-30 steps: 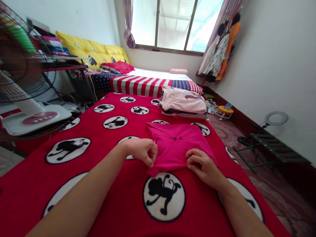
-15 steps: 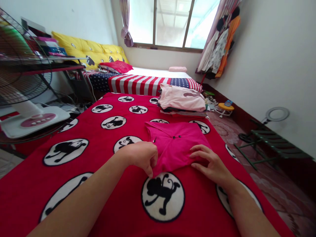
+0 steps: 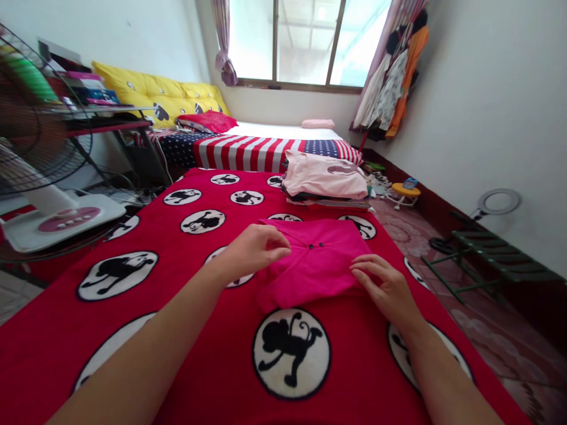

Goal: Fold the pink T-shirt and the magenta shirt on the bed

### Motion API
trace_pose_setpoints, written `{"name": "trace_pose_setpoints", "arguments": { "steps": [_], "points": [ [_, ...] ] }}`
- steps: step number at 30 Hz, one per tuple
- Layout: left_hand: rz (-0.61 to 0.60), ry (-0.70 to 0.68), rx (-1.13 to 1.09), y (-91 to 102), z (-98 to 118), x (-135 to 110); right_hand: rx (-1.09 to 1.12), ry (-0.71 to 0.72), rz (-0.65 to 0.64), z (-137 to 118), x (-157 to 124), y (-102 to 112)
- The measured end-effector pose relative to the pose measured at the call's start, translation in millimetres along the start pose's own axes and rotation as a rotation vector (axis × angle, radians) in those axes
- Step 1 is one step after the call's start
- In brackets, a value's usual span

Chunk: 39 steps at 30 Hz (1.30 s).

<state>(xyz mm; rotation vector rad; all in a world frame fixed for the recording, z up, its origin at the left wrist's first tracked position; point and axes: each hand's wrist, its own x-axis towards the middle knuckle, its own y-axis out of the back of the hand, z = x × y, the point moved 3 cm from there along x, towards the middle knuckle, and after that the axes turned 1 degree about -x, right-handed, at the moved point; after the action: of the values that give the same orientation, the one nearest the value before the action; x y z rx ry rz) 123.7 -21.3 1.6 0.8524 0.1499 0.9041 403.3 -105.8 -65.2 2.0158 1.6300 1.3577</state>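
- Bedroom floor was spread with a red blanket point(image 3: 186, 330) printed with black monkey medallions; a window stood at the far wall beyond a flag-striped mattress point(image 3: 261, 150).
- A folded pink shirt point(image 3: 314, 262) lay on the blanket in front of the person, buttons up, collar toward the far side.
- Left hand point(image 3: 252, 251) sat on the shirt's upper left corner, fingers drawn together as if pinching the cloth; the actual pinch could not be told for certain.
- Right hand point(image 3: 383, 286) rested at the shirt's right edge, fingers spread and flat, gripping nothing.
- Judged step: tidying the finished fold, squaring collar and side edge.
- Next move would call for a grip under both sides so the fold holds when lifted.
- A stack of folded clothes point(image 3: 325, 183) sat just beyond the shirt, pale pink piece on top.
- A standing fan point(image 3: 48, 177) stood off to the left; hung garments point(image 3: 394, 77) by the window.
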Motion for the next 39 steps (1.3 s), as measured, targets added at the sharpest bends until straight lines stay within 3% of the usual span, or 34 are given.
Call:
{"name": "trace_pose_setpoints", "arguments": {
  "steps": [1, 3, 6, 8, 21, 35, 39],
  "points": [
    [0.097, -0.035, -0.003, -12.8, 2.1, 2.1, -0.031, -0.003, 0.034, 2.9, 0.1, -0.7],
    [0.123, -0.109, 0.049, -42.8, 1.7, 4.5, -0.103, -0.006, 0.041, 10.6, -0.5, -3.0],
    [-0.042, -0.133, 0.219, -79.6, -11.7, 4.0, -0.185, -0.026, -0.074, 23.9, -3.0, -8.4],
    [-0.114, -0.114, 0.299, -90.2, -22.1, 2.5, -0.203, -0.045, -0.141, 30.1, -4.9, -10.9],
    [-0.126, -0.124, 0.512, -90.7, -25.4, -0.2, -0.186, -0.086, -0.153, 31.0, -5.8, -10.5],
    [-0.117, -0.123, 0.490, -91.6, -25.9, -0.2, -0.189, -0.079, -0.156, 29.1, -4.9, -9.6],
    [-0.162, -0.109, 0.415, -88.7, -29.2, 3.1, -0.184, -0.069, -0.156, 32.0, -5.4, -9.5]
  ]
}}
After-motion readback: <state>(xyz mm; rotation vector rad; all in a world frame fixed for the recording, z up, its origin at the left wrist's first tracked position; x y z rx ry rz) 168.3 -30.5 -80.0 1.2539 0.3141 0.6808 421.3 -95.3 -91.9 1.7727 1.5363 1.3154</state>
